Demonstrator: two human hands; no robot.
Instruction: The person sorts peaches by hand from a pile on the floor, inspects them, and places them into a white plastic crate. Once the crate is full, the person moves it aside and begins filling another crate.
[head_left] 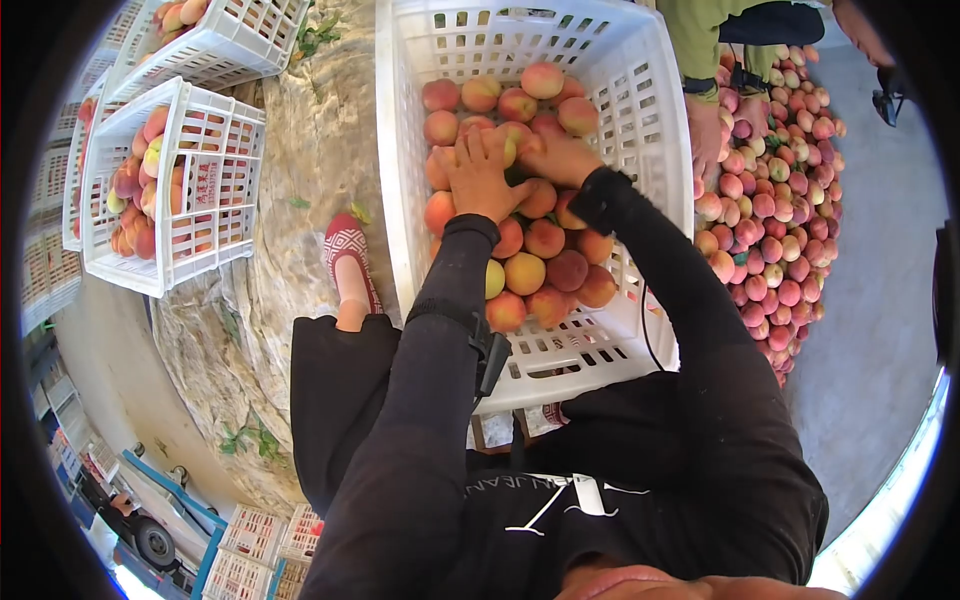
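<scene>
A white plastic crate with slotted walls stands in front of me, holding many red and yellow peaches. My left hand lies palm down on the peaches, its fingers stretched and the thumb apart. Just to its right, my right hand reaches down among the fruit. Its fingertips are hidden between peaches, so I cannot make out whether it grips one. A yellowish peach lies between the two hands.
Another person's hands are beside a big heap of peaches on the right. Filled white crates stand at the left on a stained ground sheet. A blue cart frame and more crates are at lower left.
</scene>
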